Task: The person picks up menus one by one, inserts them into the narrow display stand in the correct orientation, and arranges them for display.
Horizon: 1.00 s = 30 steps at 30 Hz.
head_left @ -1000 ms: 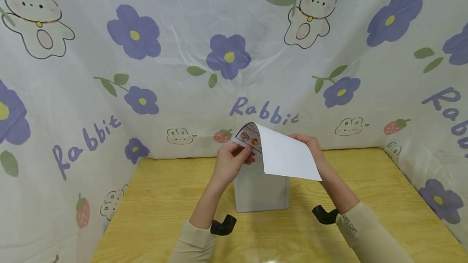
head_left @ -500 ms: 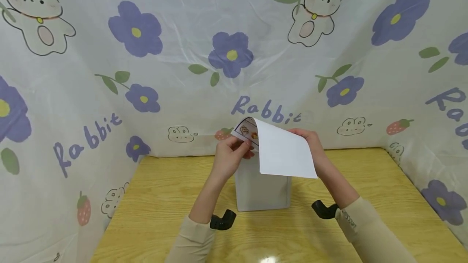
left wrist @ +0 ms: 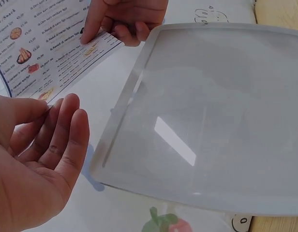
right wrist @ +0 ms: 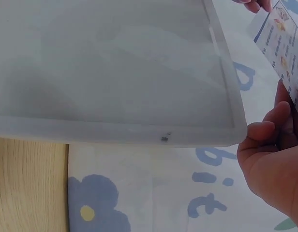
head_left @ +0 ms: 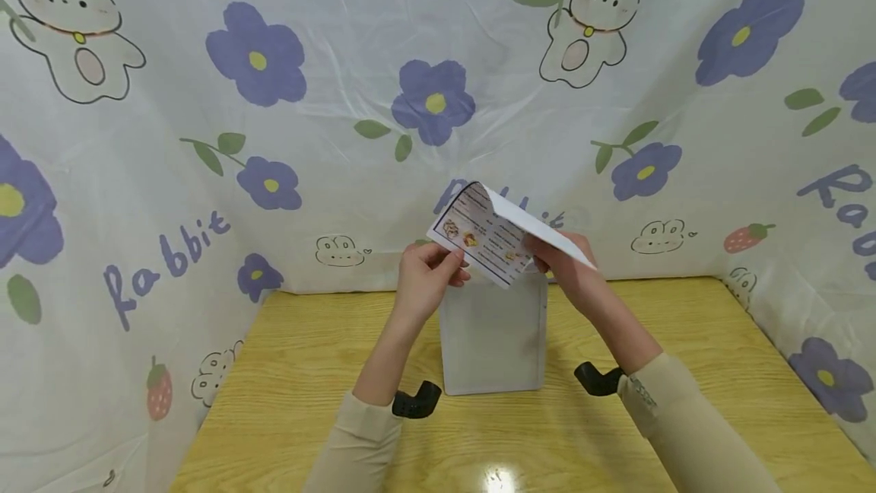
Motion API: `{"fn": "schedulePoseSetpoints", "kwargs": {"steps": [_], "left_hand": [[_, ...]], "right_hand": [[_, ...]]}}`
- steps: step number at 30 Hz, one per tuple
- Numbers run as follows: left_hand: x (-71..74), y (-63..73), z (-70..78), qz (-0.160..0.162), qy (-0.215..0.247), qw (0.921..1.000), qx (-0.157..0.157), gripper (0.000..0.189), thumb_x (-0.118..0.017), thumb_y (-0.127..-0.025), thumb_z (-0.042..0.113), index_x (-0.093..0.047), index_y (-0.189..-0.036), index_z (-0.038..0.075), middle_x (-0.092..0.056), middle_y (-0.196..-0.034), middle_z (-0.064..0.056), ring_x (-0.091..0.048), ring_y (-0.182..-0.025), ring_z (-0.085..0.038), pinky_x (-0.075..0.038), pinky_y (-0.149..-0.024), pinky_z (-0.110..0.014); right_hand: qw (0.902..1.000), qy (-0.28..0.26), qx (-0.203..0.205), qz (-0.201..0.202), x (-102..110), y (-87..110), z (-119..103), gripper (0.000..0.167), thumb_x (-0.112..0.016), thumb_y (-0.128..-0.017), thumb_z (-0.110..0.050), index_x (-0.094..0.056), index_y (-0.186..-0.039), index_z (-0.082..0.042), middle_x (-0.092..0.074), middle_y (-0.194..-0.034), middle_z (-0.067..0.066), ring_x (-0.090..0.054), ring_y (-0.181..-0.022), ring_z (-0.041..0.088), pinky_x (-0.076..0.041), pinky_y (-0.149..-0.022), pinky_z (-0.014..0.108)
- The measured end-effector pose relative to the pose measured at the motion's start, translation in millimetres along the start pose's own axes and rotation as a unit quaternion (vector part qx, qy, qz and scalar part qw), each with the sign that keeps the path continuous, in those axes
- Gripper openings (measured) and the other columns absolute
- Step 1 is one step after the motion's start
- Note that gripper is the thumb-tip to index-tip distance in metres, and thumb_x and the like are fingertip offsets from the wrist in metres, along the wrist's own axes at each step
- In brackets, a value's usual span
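Held up above the table is a printed menu sheet (head_left: pixel 475 234), its white back curling over the far side and its lines of text and small food pictures showing. My left hand (head_left: pixel 423 280) pinches the sheet's near left corner between thumb and fingertips. At the other end, my right hand (head_left: pixel 573 268) grips the lower right part, its index finger lying on the printed side in the left wrist view. Right below both hands, a pale grey rectangular panel (head_left: pixel 493 341) with a raised rim stands on the table; its glossy face (left wrist: pixel 226 121) catches a bright reflection.
The wood-grain table (head_left: pixel 328 371) runs under the panel. Behind and on both sides hangs a white cloth (head_left: pixel 342 82) printed with rabbits, purple flowers and strawberries. Black curved wrist mounts (head_left: pixel 419 400) stick out from both cuffs.
The sheet has risen and tilted, so more of its printed side shows. My right hand has shifted inward, from behind the sheet to its lower edge. My left hand keeps its pinch.
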State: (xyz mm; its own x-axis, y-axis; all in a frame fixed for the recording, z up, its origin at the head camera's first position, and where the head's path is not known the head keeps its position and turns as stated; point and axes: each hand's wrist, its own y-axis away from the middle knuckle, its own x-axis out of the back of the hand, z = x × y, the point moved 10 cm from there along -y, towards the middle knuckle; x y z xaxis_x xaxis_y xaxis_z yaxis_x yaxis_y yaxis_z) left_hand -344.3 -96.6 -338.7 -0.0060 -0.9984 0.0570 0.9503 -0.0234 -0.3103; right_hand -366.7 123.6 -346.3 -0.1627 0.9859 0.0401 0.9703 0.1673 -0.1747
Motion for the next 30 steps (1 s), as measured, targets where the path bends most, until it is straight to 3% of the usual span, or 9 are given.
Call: {"fn": "schedulePoseSetpoints", "kwargs": {"steps": [2, 4, 9, 15, 20, 25, 30], "left_hand": [[0.8, -1.4, -0.8, 0.002, 0.002, 1.0000, 0.003, 0.014, -0.065, -0.099, 0.002, -0.073, -0.102, -0.009, -0.069, -0.086, -0.020, -0.069, -0.067, -0.016, -0.061, -0.063, -0.029], [1.9, -2.7, -2.3, 0.004, 0.004, 0.9999, 0.011, 0.014, -0.065, -0.100, 0.003, -0.073, -0.103, -0.008, -0.069, -0.088, -0.019, -0.069, -0.068, -0.017, -0.060, -0.063, -0.029], [4.2, -4.8, -5.1, 0.006, 0.001, 0.9996, 0.027, 0.016, -0.065, -0.101, 0.007, -0.073, -0.106, -0.006, -0.070, -0.090, -0.017, -0.070, -0.069, -0.017, -0.059, -0.060, -0.028], [11.4, -7.6, -9.0, 0.027, -0.026, 0.9985, 0.041, 0.016, -0.068, -0.100, 0.012, -0.075, -0.100, -0.003, -0.071, -0.085, -0.011, -0.063, -0.060, -0.017, -0.048, -0.050, -0.022], [13.4, -10.0, -9.7, 0.027, -0.034, 0.9981, 0.044, 0.017, -0.068, -0.100, 0.013, -0.075, -0.102, -0.002, -0.071, -0.087, -0.010, -0.063, -0.061, -0.017, -0.049, -0.051, -0.022], [14.8, -13.5, -9.1, 0.032, -0.039, 0.9977, 0.045, 0.017, -0.068, -0.100, 0.012, -0.074, -0.103, -0.004, -0.071, -0.088, -0.011, -0.064, -0.061, -0.017, -0.049, -0.051, -0.022], [15.7, -16.3, -12.4, 0.029, -0.043, 0.9973, 0.052, 0.016, -0.067, -0.100, 0.012, -0.075, -0.102, -0.002, -0.072, -0.088, -0.011, -0.065, -0.062, -0.017, -0.050, -0.050, -0.022]], "right_hand": [[0.9981, 0.054, 0.027, -0.010, -1, -3.2, 1, 0.028, -0.060, -0.106, -0.024, -0.066, -0.106, 0.003, -0.053, -0.078, 0.011, -0.047, -0.072, 0.019, -0.038, -0.066, 0.029], [0.9982, 0.056, 0.024, -0.006, 1, -5.9, 5, 0.032, -0.060, -0.106, -0.024, -0.066, -0.114, 0.006, -0.057, -0.082, 0.010, -0.048, -0.075, 0.020, -0.042, -0.070, 0.029], [0.9964, 0.078, -0.005, 0.032, 7, -8.2, 9, 0.035, -0.063, -0.105, -0.026, -0.067, -0.107, 0.008, -0.064, -0.090, 0.003, -0.054, -0.082, 0.023, -0.045, -0.073, 0.029], [0.9969, 0.073, -0.008, 0.028, 7, -17.5, 13, 0.037, -0.061, -0.105, -0.028, -0.065, -0.112, 0.008, -0.059, -0.094, 0.009, -0.051, -0.087, 0.026, -0.046, -0.078, 0.029], [0.9975, 0.064, -0.002, 0.030, 6, -22.8, 14, 0.034, -0.061, -0.105, -0.028, -0.065, -0.114, 0.006, -0.058, -0.099, 0.015, -0.052, -0.090, 0.026, -0.049, -0.081, 0.031], [0.9979, 0.056, 0.005, 0.032, 5, -23.9, 12, 0.035, -0.062, -0.105, -0.028, -0.065, -0.115, 0.006, -0.059, -0.095, 0.010, -0.052, -0.090, 0.027, -0.050, -0.086, 0.039], [0.9980, 0.053, 0.000, 0.034, 6, -23.4, 15, 0.035, -0.062, -0.105, -0.027, -0.066, -0.117, 0.005, -0.060, -0.096, 0.007, -0.052, -0.095, 0.032, -0.050, -0.082, 0.031]]}}
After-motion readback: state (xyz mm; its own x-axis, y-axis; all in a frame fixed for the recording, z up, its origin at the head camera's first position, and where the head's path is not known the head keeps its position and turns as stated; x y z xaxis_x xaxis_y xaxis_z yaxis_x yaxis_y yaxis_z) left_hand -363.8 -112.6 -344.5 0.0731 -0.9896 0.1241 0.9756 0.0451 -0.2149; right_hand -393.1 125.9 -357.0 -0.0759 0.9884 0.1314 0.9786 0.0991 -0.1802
